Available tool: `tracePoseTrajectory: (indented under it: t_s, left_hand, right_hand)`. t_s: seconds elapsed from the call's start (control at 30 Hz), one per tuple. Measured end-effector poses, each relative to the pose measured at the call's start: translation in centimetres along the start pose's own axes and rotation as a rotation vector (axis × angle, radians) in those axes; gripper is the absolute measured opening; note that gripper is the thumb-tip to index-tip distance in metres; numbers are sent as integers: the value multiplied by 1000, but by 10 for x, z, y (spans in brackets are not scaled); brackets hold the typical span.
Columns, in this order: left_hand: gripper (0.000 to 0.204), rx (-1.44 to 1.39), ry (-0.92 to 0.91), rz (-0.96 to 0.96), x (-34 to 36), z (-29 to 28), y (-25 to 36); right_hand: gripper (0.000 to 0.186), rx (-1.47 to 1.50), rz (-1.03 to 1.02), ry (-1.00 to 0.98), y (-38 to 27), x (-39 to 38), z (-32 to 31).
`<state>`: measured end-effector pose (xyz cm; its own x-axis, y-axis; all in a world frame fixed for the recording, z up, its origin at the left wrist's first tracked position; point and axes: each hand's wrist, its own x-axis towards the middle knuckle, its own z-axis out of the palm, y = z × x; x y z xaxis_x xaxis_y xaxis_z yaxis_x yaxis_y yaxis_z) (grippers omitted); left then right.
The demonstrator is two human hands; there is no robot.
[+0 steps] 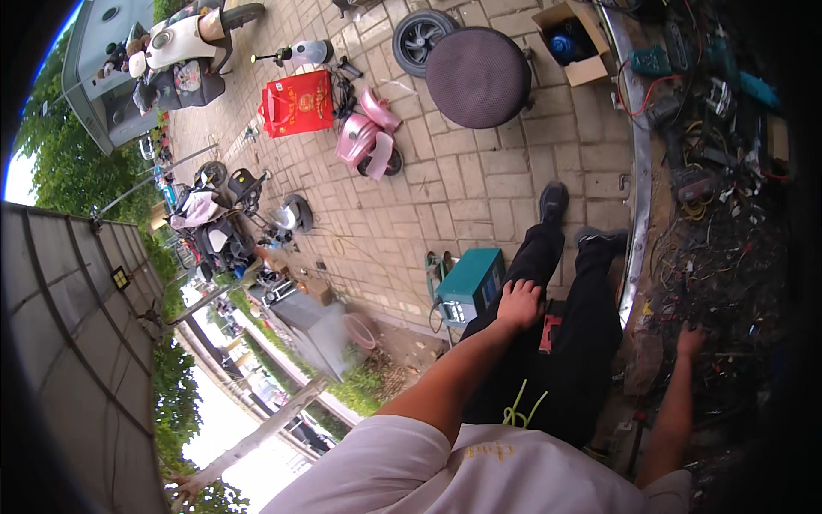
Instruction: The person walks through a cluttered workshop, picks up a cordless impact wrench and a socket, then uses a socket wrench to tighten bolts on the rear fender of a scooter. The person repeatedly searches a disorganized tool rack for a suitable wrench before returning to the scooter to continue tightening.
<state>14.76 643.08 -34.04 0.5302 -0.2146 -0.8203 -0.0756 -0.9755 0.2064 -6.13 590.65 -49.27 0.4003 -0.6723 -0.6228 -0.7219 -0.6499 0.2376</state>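
Note:
My left hand (521, 304) lies on the thigh of my black trousers (533, 360), fingers stretched out and holding nothing. On the right side, my right hand (690, 340) reaches into a dark heap of tangled wires (715, 274) on a workbench. Its fingers look closed at the tips around something small and dark, which I cannot make out. Above the wires lie a drill-like power tool (685, 163) and a teal power tool (652, 62). Beside my left leg stands a teal metal box (471, 287) with a cable.
A metal strip (638, 171) edges the bench. On the brick paving (462, 193) are a round padded stool (478, 77), a wheel (419, 41), an open cardboard box (575, 43), a red bag (297, 104) and pink scooter panels (364, 141). Scooters (184, 47) are parked farther left.

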Motion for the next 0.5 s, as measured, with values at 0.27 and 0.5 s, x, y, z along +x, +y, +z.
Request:
tracePoseTrajectory:
  t_s: [0.27, 0.5]
  left_hand:
    - [39, -110, -42, -115, -33, -68, -36]
    - [36, -330, 167, -457, -115, -59, -101]
  right_hand:
    - [54, 698, -290, -223, -219, -161, -156]
    - [86, 1101, -1635, -162, -464, -334, -565]
